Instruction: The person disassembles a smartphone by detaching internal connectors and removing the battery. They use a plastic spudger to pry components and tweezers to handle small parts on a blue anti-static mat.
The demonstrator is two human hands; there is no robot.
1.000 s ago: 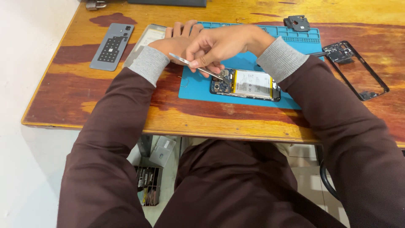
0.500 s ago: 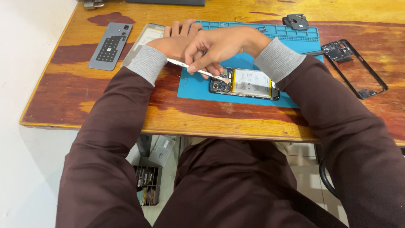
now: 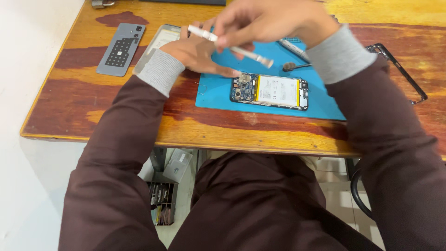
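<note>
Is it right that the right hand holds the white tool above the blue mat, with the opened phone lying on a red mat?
Not quite. The head view shows the opened phone lying on the same blue mat, not a red one. The right hand does hold the white tool above it.

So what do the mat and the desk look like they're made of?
Mat: likely silicone or rubber, going by its matte blue surface, thin profile and how flat it lies. Desk: wood under glossy varnish, going by the visible grain, sheen and worn reddish-brown patches over yellow.
</note>
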